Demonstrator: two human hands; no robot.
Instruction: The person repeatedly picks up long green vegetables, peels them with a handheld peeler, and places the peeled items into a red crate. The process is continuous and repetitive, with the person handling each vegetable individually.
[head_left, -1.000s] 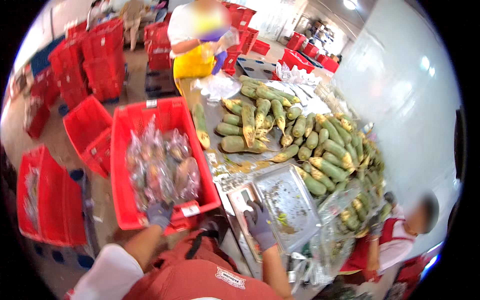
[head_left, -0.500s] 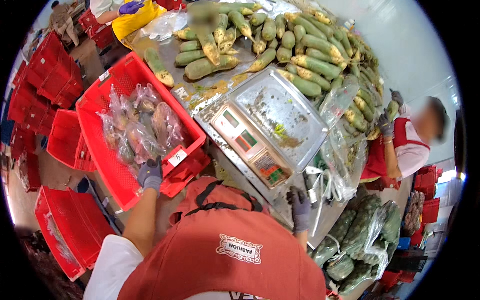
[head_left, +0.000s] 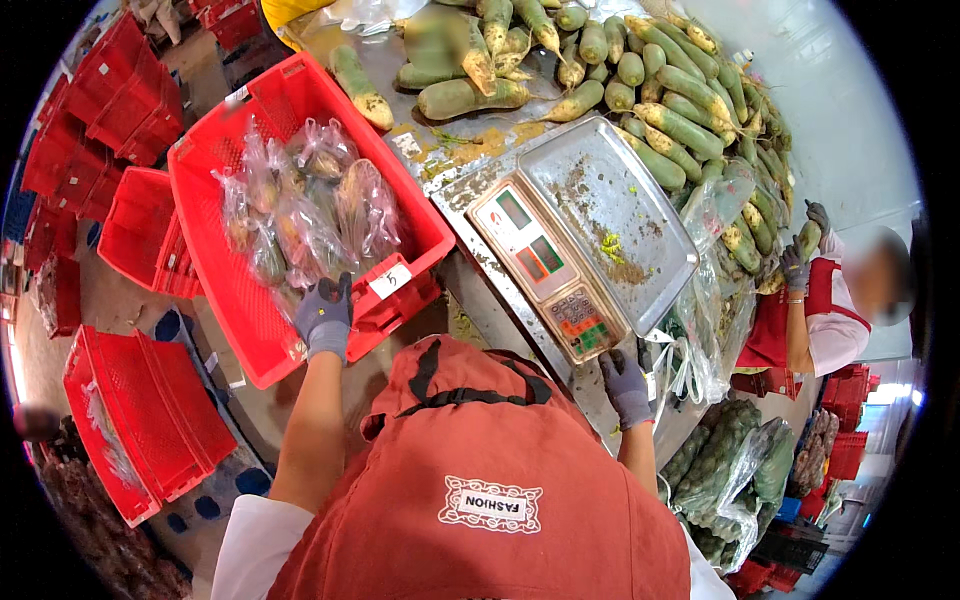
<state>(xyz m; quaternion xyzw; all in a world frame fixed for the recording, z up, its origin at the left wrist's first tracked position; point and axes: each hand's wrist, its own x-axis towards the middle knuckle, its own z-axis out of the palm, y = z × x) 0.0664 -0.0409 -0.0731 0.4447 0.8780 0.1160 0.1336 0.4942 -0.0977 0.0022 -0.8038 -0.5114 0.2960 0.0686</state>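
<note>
My left hand (head_left: pixel 324 318), in a grey glove, is closed over the near rim of a red crate (head_left: pixel 405 195), its fingertips reaching inside. Several clear plastic bags of long green vegetables (head_left: pixel 300 225) lie within that crate. A digital scale (head_left: pixel 545 260) with a metal pan (head_left: pixel 610 215) sits to the right, dirt and leaf scraps on the pan. Beside the scale's near corner is my right hand (head_left: pixel 626 388), also gloved in grey, fingers stretched apart and holding nothing visible. Whether its fingertips touch the scale I cannot make out.
Green radishes (head_left: pixel 690 120) are heaped behind the scale. Clear plastic bags (head_left: pixel 700 350) hang at the table's right side. A co-worker (head_left: pixel 815 310) handles a radish at the right. Filled sacks (head_left: pixel 735 465) stand at lower right; stacked red crates (head_left: pixel 150 415) stand at left.
My view has shifted, so the table and crate appear farther right and higher. The right hand has moved closer to the scale's near corner. The left hand stays at the crate rim.
</note>
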